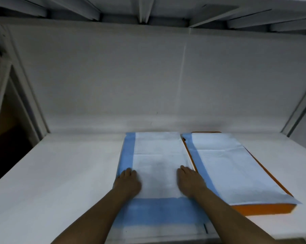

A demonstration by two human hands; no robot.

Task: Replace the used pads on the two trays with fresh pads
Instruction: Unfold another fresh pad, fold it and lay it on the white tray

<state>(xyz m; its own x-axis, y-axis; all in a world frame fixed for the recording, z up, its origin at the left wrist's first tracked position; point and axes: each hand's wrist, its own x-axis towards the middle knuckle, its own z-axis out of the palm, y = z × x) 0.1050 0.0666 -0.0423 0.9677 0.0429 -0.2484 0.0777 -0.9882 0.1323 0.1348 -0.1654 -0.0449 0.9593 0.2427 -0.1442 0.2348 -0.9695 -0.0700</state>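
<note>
Head-camera view shows us leaning over a white shelf surface [60,173] with both palms flat on a white absorbent pad with blue borders [157,155], which lies spread out in the middle. Our left hand [127,182] rests near the pad's left blue strip, fingers straight and together, holding nothing; our right hand [189,182] presses near the pad's right edge in the same flat way. Whether a tray sits under this pad we cannot tell, since the sheet covers everything beneath it.

Just beside it on the right, a second white pad with a blue strip [236,164] lies over an orange rectangular tray [245,209], whose near edge and right side show below the sheet.

We judge these pads to be light, thin and floppy, creasing along their fold lines and sliding easily on the smooth surface. Smoothing with flat palms suits them; to lift or shift one, we would pinch the blue border at two corners so it hangs without crumpling.
</note>
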